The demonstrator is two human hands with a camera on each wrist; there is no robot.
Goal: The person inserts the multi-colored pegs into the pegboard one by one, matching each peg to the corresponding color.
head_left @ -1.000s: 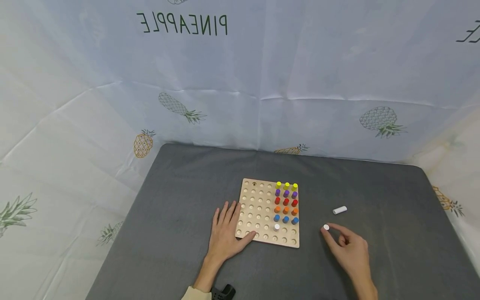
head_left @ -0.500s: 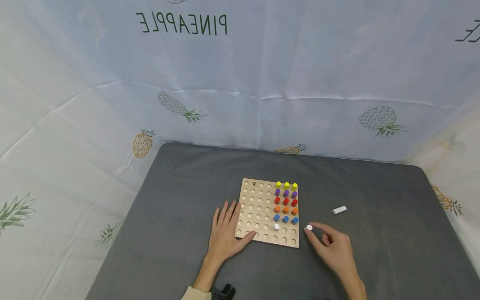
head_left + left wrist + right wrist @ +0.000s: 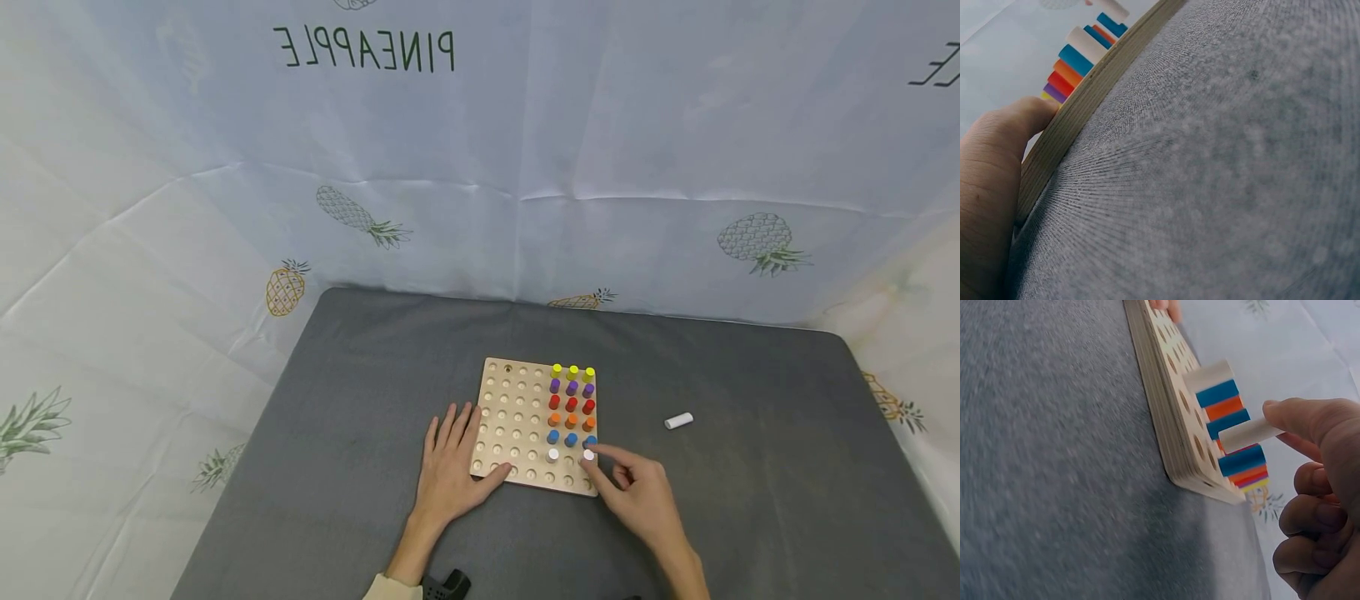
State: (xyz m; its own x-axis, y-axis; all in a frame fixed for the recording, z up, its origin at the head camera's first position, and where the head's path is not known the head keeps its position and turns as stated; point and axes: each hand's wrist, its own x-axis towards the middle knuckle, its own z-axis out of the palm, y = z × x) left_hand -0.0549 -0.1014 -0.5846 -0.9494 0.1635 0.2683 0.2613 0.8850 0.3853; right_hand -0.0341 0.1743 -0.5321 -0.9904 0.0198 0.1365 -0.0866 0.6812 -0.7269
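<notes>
A square wooden pegboard (image 3: pixel 517 422) lies on the dark grey table. My left hand (image 3: pixel 448 467) rests at its left side with straight fingers, the thumb lying on its front edge. Between thumb and index finger my right hand (image 3: pixel 636 498) pinches a white peg (image 3: pixel 1250 434), over the board's right side near the front. The peg is tilted in the right wrist view, its lower end close to the holes; contact is hard to tell. Another white peg (image 3: pixel 552 455) stands in the board. Rows of yellow, purple, red, orange and blue pegs (image 3: pixel 572 440) stand behind it.
A loose white peg (image 3: pixel 678 421) lies on the table (image 3: pixel 757 467) to the right of the board. Behind the table hangs a pale cloth (image 3: pixel 637 125) with pineapple prints. A black object (image 3: pixel 447 585) sits by the left wrist.
My right hand has moved left with the white peg, from the table beside the board to over the board's right side. The left hand and the pegboard have stayed in place.
</notes>
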